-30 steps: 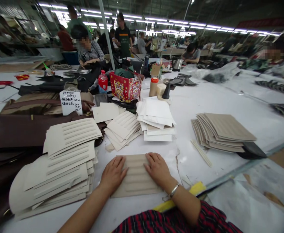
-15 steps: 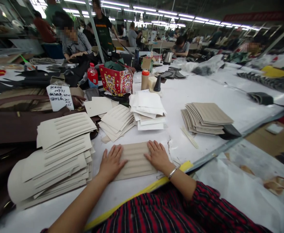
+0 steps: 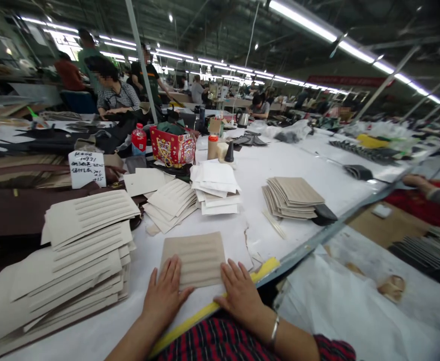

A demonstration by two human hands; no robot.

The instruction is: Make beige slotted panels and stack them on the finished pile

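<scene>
Ribbed beige panel [image 3: 195, 254]: flat on the white table [image 3: 253, 198], ribs running crosswise, near the front edge. Left hand [image 3: 166, 291]: palm down, fingers extended over the panel's near left corner, gripping nothing. Right hand [image 3: 241, 291] (metal bracelet [image 3: 275, 328] at that wrist): spread and relaxed at the panel's right edge, no grasp; whether its fingertips press on the edge or lie just beside it, cannot tell.

Clearances: a narrow band of table separates the panel's near edge from the yellow tape [image 3: 267, 269] along the table's border. To the left, a strip of white surface, then a tall, fanned pile of cream panels [image 3: 77, 271]. Beyond the far left corner, close by, a smaller cream stack [image 3: 170, 203]; next to it, white sheets [image 3: 216, 185]. Widest room is to the right, as far as two pale strips [image 3: 274, 224] and a stack of beige ribbed panels [image 3: 295, 195]. Farther back: a red patterned box [image 3: 172, 146].
</scene>
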